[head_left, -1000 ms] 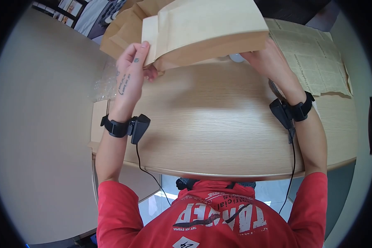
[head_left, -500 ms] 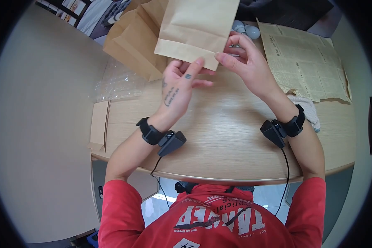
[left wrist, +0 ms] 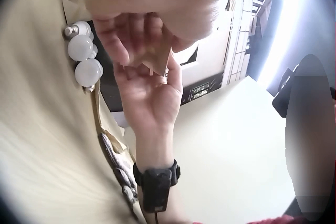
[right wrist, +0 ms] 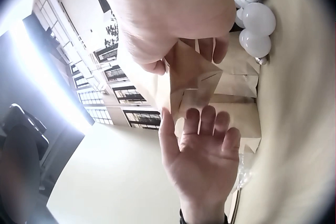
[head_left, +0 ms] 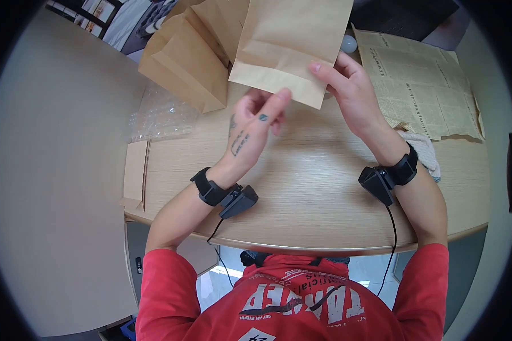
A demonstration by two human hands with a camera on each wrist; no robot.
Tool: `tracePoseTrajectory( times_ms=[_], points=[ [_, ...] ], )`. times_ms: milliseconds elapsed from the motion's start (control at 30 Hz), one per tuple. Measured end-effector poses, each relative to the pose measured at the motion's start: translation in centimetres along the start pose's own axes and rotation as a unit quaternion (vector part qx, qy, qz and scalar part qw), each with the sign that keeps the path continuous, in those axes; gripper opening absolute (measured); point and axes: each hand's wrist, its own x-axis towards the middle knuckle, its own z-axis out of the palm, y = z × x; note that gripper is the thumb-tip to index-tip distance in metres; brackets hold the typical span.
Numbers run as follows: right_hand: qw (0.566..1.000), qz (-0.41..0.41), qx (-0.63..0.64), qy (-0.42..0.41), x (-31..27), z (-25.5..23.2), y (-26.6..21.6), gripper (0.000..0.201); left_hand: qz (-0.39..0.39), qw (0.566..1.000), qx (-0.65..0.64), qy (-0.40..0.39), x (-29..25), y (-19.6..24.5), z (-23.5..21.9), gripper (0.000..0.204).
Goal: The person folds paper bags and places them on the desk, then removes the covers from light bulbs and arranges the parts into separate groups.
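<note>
A flat kraft paper bag [head_left: 296, 42] is held up over the far part of the desk, its folded end towards the person. My right hand [head_left: 352, 96] pinches its right edge, thumb on top and fingers behind. The left hand [head_left: 253, 122] is at the folded end, its thumb overlapping the lower edge in the head view. In the right wrist view the left hand [right wrist: 205, 166] shows its palm, fingers loosely bent and spread beneath the bag [right wrist: 194, 71]. White light bulbs [left wrist: 81, 48] lie beyond the hands.
Open kraft bags [head_left: 188, 71] stand at the back left, beside clear bubble wrap [head_left: 162, 113]. A folded kraft bag [head_left: 135, 173] lies at the left edge. On the right are a newsprint-patterned sheet [head_left: 421, 85] and a pale knitted cloth [head_left: 424, 150].
The bag was turned from a sideways tilt until its folded end faced the person. Since then it has shifted slightly right, and the left fingers have loosened from its lower edge.
</note>
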Motion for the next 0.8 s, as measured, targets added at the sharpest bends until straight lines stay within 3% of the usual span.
tracePoseTrajectory(
  times_ms=[100, 200, 333, 433, 600, 700, 800],
  points=[
    [0.997, -0.025, -0.067, -0.026, 0.1, -0.7, -0.7, 0.033, 0.142, 0.977, 0.045, 0.154, 0.5, -0.8, -1.0, 0.026],
    [0.994, -0.036, -0.096, -0.043, 0.1, -0.8, -0.6, 0.034, 0.205, 0.963, -0.064, 0.166, 1.1, 1.2, -0.3, 0.038],
    [0.994, -0.057, -0.081, -0.055, 0.1, -0.7, -0.6, 0.035, 0.098, 0.994, -0.045, 0.034, 1.3, 2.4, -1.8, 0.033],
    [0.995, -0.053, -0.074, -0.043, 0.1, -0.2, -0.8, 0.037, 0.076, 0.997, -0.001, 0.011, 1.4, 2.4, -2.7, 0.027],
    [0.988, 0.059, -0.121, -0.069, -0.2, 0.3, -1.5, 0.049, 0.1, 0.991, -0.069, 0.056, 1.5, 2.2, -1.9, 0.024],
    [0.979, 0.084, -0.148, -0.112, -0.1, -0.3, -1.6, 0.051, 0.089, 0.991, -0.084, 0.062, 1.6, 2.1, -1.9, 0.025],
    [0.98, 0.057, -0.138, -0.128, 0.4, -0.9, -1.0, 0.05, 0.074, 0.99, -0.1, 0.068, 1.8, 1.9, -2.3, 0.027]
  ],
)
